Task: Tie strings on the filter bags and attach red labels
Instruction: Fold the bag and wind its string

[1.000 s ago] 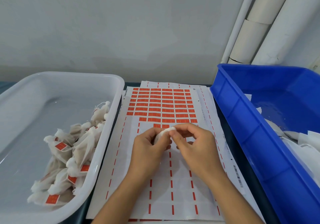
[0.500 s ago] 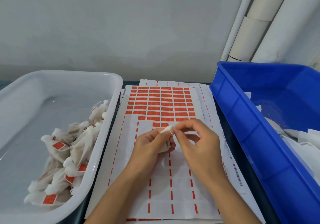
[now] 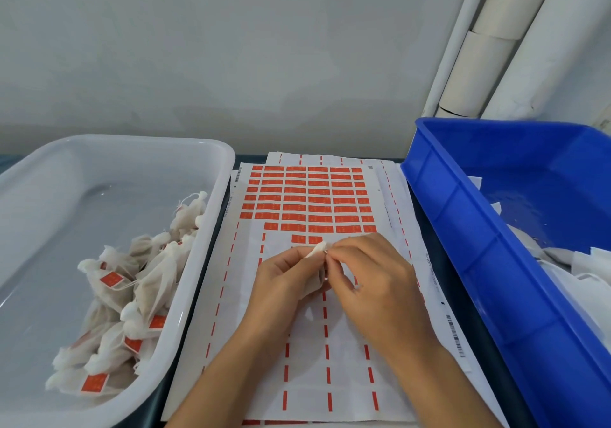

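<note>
Compared with a second ago, both hands sit slightly nearer the printed rows of the label sheet (image 3: 310, 203), and the gathered neck of the filter bag (image 3: 318, 252) now pokes up between the fingertips rather than lying bunched under them. Left hand (image 3: 287, 280) grips the bag body, fingers curled round it; right hand (image 3: 370, 275) pinches at the bag's neck, touching the left, apparently working the string, which is too fine to make out. Bag is held just above the sheet, over the peeled zone below the last partial row of red labels. Judged progress: well under way. The sheet's lower part is stripped to backing with only red dashes left; several full rows remain at the far end. White tray (image 3: 211, 229), left of the sheet, holds a heap of finished bags (image 3: 132, 295), tied and carrying red labels, piled along its wall nearest the sheet. Blue bin (image 3: 463, 229), right of the sheet, holds white flat pieces (image 3: 591, 272), probably untied bags; count not readable. Current bag: tying step, label not yet on it as far as visible.
</note>
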`<state>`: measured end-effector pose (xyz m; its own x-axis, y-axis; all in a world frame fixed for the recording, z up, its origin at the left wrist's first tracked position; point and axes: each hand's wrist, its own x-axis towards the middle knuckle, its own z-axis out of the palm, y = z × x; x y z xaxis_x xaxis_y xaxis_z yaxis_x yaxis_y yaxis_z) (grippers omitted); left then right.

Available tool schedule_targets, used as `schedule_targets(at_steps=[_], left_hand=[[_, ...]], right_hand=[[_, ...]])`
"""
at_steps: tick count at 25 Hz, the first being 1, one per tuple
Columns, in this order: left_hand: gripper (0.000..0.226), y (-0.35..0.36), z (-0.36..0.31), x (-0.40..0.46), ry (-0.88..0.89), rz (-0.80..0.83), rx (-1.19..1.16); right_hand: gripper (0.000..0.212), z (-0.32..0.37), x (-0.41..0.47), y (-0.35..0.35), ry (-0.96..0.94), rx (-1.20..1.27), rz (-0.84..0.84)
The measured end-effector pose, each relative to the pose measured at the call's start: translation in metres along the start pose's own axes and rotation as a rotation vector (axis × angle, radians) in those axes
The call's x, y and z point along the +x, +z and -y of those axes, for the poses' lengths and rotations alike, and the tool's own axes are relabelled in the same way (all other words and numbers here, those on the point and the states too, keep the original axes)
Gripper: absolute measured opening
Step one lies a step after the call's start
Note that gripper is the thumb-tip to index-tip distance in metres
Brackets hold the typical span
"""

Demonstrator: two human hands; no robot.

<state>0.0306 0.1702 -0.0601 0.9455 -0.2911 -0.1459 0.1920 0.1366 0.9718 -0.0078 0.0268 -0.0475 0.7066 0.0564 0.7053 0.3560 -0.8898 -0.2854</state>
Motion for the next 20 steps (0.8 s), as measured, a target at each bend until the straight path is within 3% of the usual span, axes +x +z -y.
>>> schedule_targets(at_steps=[3, 10, 15, 20], left_hand=[[0.022, 0.001, 0.002, 0.000, 0.047, -0.013, 0.081], [0.025, -0.004, 0.001, 0.005, 0.176, -0.036, 0.256], [0.013, -0.006, -0.004, 0.003, 0.193, -0.024, 0.109], [0.013, -0.007, -0.006, 0.002, 0.229, -0.071, 0.026]], right_hand=[[0.014, 0.002, -0.002, 0.002, -0.087, -0.075, -0.005], [0.012, 0.007, 0.007, -0.001, 0.062, 0.036, 0.186], [0.018, 0.005, 0.014, -0.007, 0.276, 0.266, 0.360], [0.016, 0.006, 0.021, -0.014, 0.441, 0.514, 0.307]])
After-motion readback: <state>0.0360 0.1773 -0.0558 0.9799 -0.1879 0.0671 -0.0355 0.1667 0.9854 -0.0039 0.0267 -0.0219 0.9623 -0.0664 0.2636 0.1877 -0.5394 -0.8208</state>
